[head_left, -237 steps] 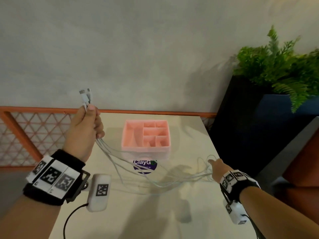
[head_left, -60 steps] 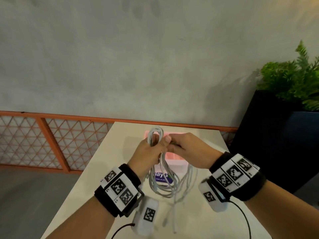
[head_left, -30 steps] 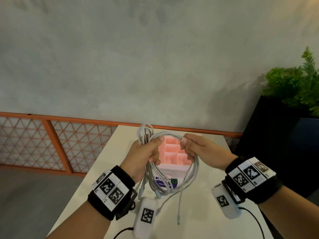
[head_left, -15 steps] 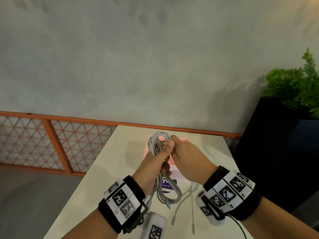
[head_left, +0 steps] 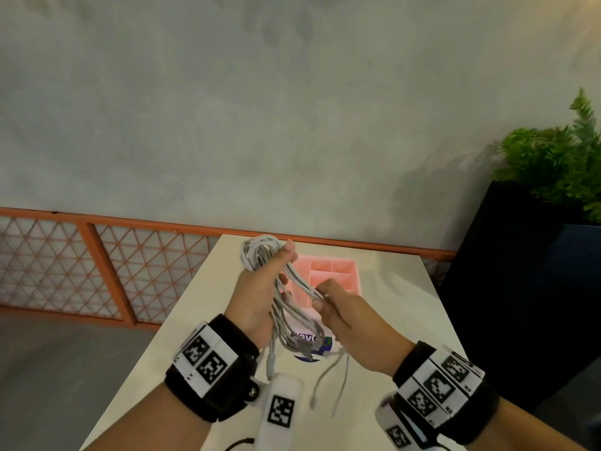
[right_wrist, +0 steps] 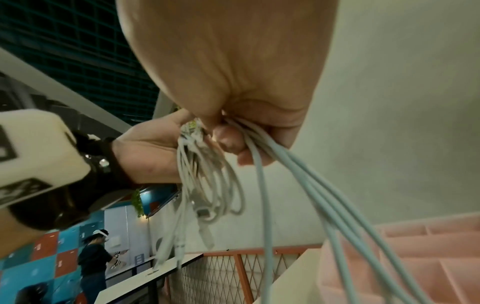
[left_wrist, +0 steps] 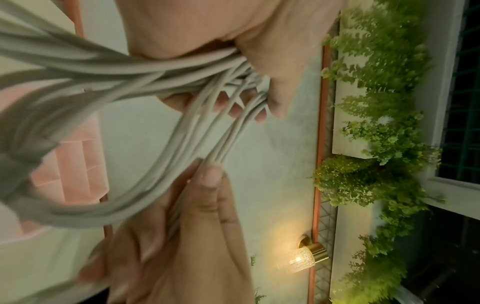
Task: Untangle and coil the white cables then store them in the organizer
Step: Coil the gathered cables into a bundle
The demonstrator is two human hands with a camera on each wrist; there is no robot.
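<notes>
A bundle of white cables [head_left: 260, 255] is coiled in loops above the table, and my left hand [head_left: 279, 265] grips it with thumb and fingers curled round the strands [left_wrist: 145, 67]. My right hand [head_left: 322, 297] pinches a few strands [right_wrist: 285, 181] just right of and below the left hand. Loose cable ends [head_left: 338, 379] with plugs hang down to the tabletop. The pink organizer [head_left: 341, 266] with several compartments sits on the table behind my hands, partly hidden by them. It also shows as the organizer [left_wrist: 75, 164] in the left wrist view.
The pale table [head_left: 400, 307] carries a round sticker [head_left: 312, 343] under the hanging loops. A black planter [head_left: 507, 288] with a fern stands to the right. An orange lattice railing [head_left: 97, 265] runs along the left and back. A person [right_wrist: 93, 259] stands far behind.
The hands met at the top of the coil half a second ago. Now my right hand has dropped lower and to the right with a few strands, and the left hand still grips the bundle.
</notes>
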